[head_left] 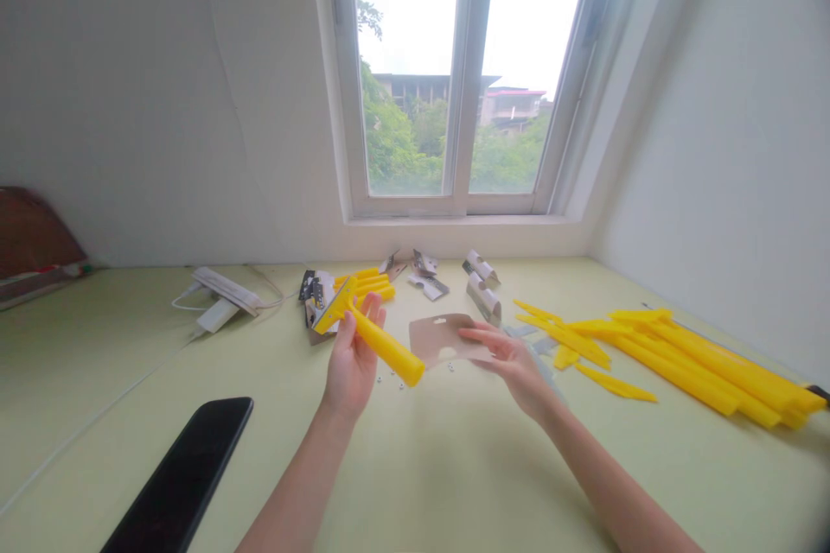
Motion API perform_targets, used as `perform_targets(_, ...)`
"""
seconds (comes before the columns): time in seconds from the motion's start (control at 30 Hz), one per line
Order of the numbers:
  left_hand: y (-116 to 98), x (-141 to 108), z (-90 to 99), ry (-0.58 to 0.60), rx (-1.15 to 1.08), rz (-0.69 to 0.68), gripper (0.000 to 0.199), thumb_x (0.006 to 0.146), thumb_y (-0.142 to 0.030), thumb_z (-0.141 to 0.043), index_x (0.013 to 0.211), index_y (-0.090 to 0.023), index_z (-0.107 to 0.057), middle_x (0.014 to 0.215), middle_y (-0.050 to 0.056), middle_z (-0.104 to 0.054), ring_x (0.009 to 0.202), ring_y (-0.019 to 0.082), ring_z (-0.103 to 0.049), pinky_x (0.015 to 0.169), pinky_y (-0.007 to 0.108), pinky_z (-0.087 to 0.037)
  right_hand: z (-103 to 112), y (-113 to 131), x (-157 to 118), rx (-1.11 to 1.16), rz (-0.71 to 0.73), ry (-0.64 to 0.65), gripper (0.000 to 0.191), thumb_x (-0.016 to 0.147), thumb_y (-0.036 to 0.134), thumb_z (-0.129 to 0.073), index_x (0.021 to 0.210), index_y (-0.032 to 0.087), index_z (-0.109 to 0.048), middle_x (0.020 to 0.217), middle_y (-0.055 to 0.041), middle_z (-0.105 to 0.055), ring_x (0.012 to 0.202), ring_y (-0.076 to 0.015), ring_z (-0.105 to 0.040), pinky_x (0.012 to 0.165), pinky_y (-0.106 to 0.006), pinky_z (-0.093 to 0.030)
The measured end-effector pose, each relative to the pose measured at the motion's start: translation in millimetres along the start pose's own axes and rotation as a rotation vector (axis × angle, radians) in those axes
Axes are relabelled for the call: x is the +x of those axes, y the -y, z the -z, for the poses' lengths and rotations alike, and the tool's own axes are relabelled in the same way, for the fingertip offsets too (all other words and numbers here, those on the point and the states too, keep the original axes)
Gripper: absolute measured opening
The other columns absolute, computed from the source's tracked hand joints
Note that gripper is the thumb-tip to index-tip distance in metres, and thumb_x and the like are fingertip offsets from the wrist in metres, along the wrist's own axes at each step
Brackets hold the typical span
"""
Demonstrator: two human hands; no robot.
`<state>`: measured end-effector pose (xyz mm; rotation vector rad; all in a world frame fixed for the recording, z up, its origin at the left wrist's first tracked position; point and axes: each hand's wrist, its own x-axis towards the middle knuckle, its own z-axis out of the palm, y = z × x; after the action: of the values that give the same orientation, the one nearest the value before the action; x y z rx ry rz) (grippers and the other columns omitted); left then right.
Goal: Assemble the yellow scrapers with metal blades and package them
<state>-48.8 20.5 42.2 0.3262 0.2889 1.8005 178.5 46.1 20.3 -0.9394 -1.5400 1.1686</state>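
My left hand point(354, 363) is closed around the neck of a yellow scraper point(387, 347), whose wide head points up and left and whose round handle slants down to the right. My right hand point(509, 356) holds a grey-brown cardboard piece point(437, 339) by its right side. The card has a small hanging slot near its top and a cutout lower down. Several tiny metal nuts or screws point(401, 386) lie on the pale green table point(415, 467) below the scraper and card.
Behind my left hand are yellow handles point(367, 283) and packaging. Folded cards point(483, 294) lie near the window. Yellow parts point(700, 363) spread at the right. A black phone point(185, 471), a white power strip point(224, 289) and its cable are on the left.
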Motion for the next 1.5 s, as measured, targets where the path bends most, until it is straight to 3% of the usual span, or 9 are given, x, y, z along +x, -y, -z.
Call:
perform_targets(0.17, 1, 2, 3.3, 0.031, 0.042, -0.010, 0.033, 0.086, -0.017, -0.039, 0.118, -0.015, -0.048, 0.117, 0.012, -0.056, 0.112, 0.020, -0.048, 0.098, 0.034, -0.037, -7, 13, -8, 0.015, -0.049, 0.323, 0.021, 0.067, 0.034, -0.063, 0.083, 0.022, -0.071, 0.117, -0.0048, -0.055, 0.100, -0.0258, -0.053, 0.080, -0.035, -0.046)
perform_targets(0.3, 4, 1, 5.0, 0.042, 0.074, 0.000, 0.033, 0.084, -0.015, -0.043, 0.117, -0.016, -0.048, 0.118, 0.011, -0.056, 0.111, 0.020, -0.049, 0.098, 0.035, -0.036, -9, 10, -11, 0.072, -0.071, 0.423, 0.019, 0.065, 0.033, -0.065, 0.078, 0.020, -0.071, 0.113, -0.0046, -0.058, 0.097, -0.0250, -0.054, 0.078, -0.034, -0.047)
perform_targets(0.57, 18, -7, 4.2, 0.128, 0.286, 0.041, 0.025, 0.080, -0.022, -0.052, 0.104, -0.019, -0.054, 0.116, 0.008, -0.057, 0.117, 0.019, -0.043, 0.101, 0.036, -0.028, -24, 5, -14, 0.273, -0.050, 0.286, 0.016, 0.067, 0.033, -0.065, 0.074, 0.019, -0.071, 0.117, -0.0051, -0.055, 0.099, -0.0243, -0.054, 0.082, -0.037, -0.045)
perform_targets(0.67, 21, -8, 4.3, 0.135, 0.391, 0.036, 0.019, 0.078, -0.025, -0.055, 0.095, -0.018, -0.055, 0.112, 0.010, -0.059, 0.114, 0.021, -0.046, 0.100, 0.035, -0.027, -28, 5, -16, 0.294, -0.077, 0.298, 0.015, 0.068, 0.030, -0.065, 0.076, 0.019, -0.070, 0.113, -0.0058, -0.058, 0.095, -0.0231, -0.056, 0.081, -0.037, -0.046)
perform_targets(0.83, 24, -13, 3.3, 0.177, 0.510, 0.090, 0.021, 0.075, -0.025, -0.058, 0.094, -0.018, -0.052, 0.108, 0.011, -0.061, 0.106, 0.022, -0.053, 0.094, 0.035, -0.034, -28, 2, -14, 0.329, -0.113, 0.259, 0.028, 0.074, 0.034, -0.059, 0.095, 0.018, -0.065, 0.098, -0.0073, -0.065, 0.094, -0.0221, -0.058, 0.085, -0.039, -0.043)
perform_targets(0.97, 31, -19, 1.7, 0.189, 0.572, 0.179, 0.021, 0.068, -0.021, -0.065, 0.087, -0.015, -0.057, 0.099, 0.010, -0.064, 0.099, 0.024, -0.056, 0.084, 0.033, -0.043, -31, 2, -13, 0.347, -0.126, 0.178, 0.029, 0.071, 0.038, -0.062, 0.092, 0.019, -0.066, 0.100, -0.0070, -0.065, 0.095, -0.0234, -0.057, 0.087, -0.041, -0.042)
perform_targets(1.1, 35, -20, 5.9, 0.230, 0.700, 0.171, 0.016, 0.063, -0.015, -0.066, 0.078, -0.015, -0.064, 0.092, 0.007, -0.067, 0.101, 0.026, -0.054, 0.082, 0.030, -0.044, -34, 4, -14, 0.412, -0.136, 0.104, 0.029, 0.068, 0.038, -0.065, 0.090, 0.019, -0.066, 0.097, -0.0071, -0.066, 0.094, -0.0237, -0.058, 0.088, -0.042, -0.042)
perform_targets(1.3, 33, -17, 7.9, 0.326, 0.924, 0.118, 0.035, 0.057, -0.018, -0.069, 0.093, -0.017, -0.067, 0.091, 0.006, -0.068, 0.101, 0.029, -0.054, 0.085, 0.038, -0.043, -37, -2, -14, 0.511, -0.119, 0.027, 0.023, 0.069, 0.034, -0.065, 0.087, 0.019, -0.065, 0.096, -0.0047, -0.066, 0.094, -0.0210, -0.058, 0.089, -0.039, -0.043)
perform_targets(1.5, 25, -15, 2.3, 0.494, 0.995, 0.138, 0.051, 0.060, -0.019, -0.069, 0.110, -0.015, -0.058, 0.111, 0.010, -0.060, 0.109, 0.027, -0.048, 0.091, 0.037, -0.038, -32, -5, -11, 0.549, -0.128, -0.075, 0.022, 0.068, 0.033, -0.066, 0.085, 0.020, -0.064, 0.091, -0.0037, -0.066, 0.088, -0.0198, -0.060, 0.082, -0.036, -0.046)
